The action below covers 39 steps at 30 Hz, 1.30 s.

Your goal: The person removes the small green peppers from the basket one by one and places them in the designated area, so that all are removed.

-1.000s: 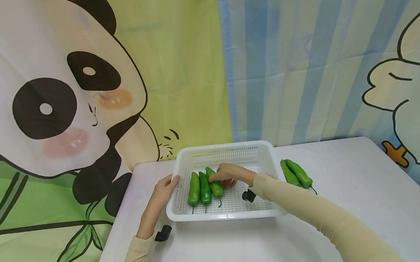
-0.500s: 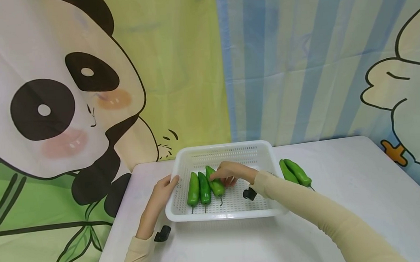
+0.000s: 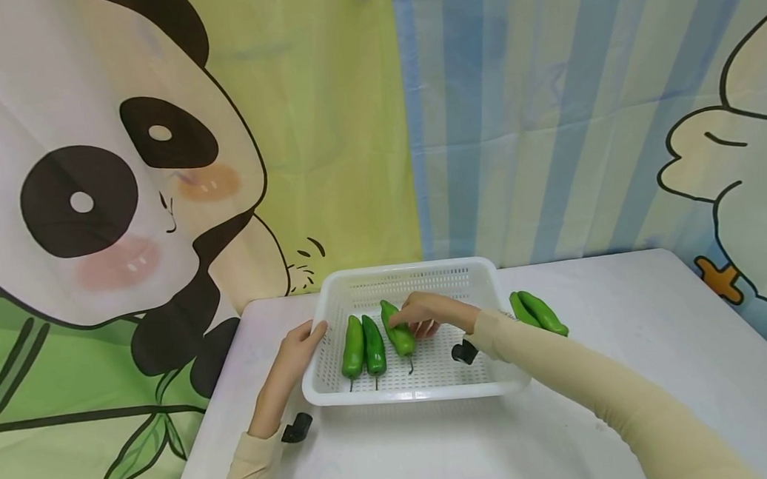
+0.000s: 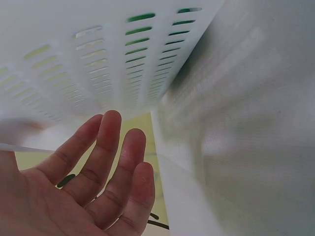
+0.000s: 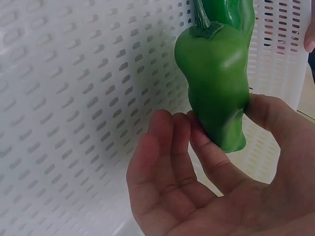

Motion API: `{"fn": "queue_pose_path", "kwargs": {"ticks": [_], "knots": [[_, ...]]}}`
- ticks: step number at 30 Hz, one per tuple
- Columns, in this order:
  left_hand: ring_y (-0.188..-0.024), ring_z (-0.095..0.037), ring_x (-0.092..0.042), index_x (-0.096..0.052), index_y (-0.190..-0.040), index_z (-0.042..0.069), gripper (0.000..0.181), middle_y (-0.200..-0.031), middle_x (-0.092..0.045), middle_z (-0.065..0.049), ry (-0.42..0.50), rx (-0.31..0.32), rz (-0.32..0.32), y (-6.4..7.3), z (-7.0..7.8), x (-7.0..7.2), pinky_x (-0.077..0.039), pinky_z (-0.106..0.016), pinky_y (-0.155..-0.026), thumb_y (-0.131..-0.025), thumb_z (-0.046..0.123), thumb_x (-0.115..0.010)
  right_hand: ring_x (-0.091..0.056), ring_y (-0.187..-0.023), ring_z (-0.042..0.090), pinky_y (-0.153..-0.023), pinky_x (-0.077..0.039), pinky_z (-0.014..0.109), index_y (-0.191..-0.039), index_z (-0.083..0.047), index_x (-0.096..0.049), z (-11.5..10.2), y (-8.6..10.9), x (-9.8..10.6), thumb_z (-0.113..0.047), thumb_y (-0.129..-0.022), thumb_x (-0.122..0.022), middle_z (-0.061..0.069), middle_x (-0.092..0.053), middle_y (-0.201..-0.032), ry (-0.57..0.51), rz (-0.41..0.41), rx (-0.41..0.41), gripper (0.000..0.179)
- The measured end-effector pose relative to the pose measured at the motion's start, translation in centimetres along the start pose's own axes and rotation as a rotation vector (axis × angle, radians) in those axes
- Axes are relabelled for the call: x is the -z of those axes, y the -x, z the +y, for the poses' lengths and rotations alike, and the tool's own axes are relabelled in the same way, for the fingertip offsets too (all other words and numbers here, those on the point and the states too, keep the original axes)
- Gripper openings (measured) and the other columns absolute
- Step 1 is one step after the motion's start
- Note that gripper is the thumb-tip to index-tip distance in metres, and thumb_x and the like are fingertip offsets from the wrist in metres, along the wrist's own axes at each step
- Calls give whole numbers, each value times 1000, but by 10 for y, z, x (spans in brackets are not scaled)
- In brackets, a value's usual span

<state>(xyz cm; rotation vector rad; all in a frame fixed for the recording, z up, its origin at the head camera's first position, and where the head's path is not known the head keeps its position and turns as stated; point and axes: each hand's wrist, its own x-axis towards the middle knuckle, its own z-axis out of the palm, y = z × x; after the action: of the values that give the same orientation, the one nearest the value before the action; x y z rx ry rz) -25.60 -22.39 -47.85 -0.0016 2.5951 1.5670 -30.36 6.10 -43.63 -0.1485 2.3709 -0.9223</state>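
Note:
A white perforated plastic basket [image 3: 414,395] holds several green peppers. My left hand [image 3: 296,352] grips its left rim, thumb over the top; in the left wrist view the fingers [image 4: 135,157] lie along the outer wall. Inside the basket my right hand [image 3: 434,312] pinches a green pepper [image 3: 400,336] between thumb and fingers near its narrow end. The right wrist view shows this pepper [image 5: 216,73] with its stem pointing away from the palm. To its left a light green pepper [image 3: 353,347] and a darker green pepper [image 3: 374,346] lie side by side, stems toward me.
Two more green peppers [image 3: 542,313] lie on the white table [image 3: 657,324] right of the basket, partly hidden by the right sleeve. Behind the table hangs a printed curtain [image 3: 344,160]. Black wrist devices are on both arms, the left one [image 3: 297,427] outside the basket.
The right hand has shifted slightly to the right with the pepper, widening the gap to the two peppers on the left. The left hand stays on the rim.

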Motion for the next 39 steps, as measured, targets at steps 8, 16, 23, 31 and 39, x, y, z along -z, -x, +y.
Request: {"fn": "queue_pose_path", "kwargs": {"ticks": [8,16,23,31,39], "knots": [[-84,-26,-76,-55,-142,13,58,-116,-71,-21,-2,1,-2,0,0,0,-64,-37,-64,-102,54,-50,-72,-98,31,-89,-61,44,-88,-10,-67,2,10,6,-43,-94,-65,8,-68,-93,-6,-23,20,33],[-83,-26,-76,-55,-142,14,58,-115,-72,-20,-2,-4,-6,0,1,0,-64,-37,-64,-101,55,-50,-72,-101,32,-91,-60,46,-95,-10,-68,5,19,14,-44,-94,-65,9,-70,-99,-9,-44,15,34],[-84,-26,-76,-55,-142,11,58,-115,-71,-21,-4,-8,-3,0,0,0,-64,-37,-64,-102,53,-49,-70,-106,34,-92,-59,47,-100,-11,-69,6,25,17,-45,-93,-66,10,-68,-102,-21,-65,3,35],[-84,-26,-76,-54,-142,13,57,-115,-72,-20,-13,3,-1,1,1,1,-64,-37,-64,-102,54,-49,-71,-102,34,-89,-60,46,-109,-11,-71,9,34,20,-44,-94,-65,11,-69,-103,-25,-95,15,37],[-84,-24,-76,-57,-140,14,55,-114,-73,-18,-20,5,-4,1,2,-1,-64,-36,-65,-102,54,-49,-71,-103,32,-89,-61,46,-103,-10,-69,12,44,28,-46,-95,-65,12,-69,-105,-25,-108,26,37]]}}
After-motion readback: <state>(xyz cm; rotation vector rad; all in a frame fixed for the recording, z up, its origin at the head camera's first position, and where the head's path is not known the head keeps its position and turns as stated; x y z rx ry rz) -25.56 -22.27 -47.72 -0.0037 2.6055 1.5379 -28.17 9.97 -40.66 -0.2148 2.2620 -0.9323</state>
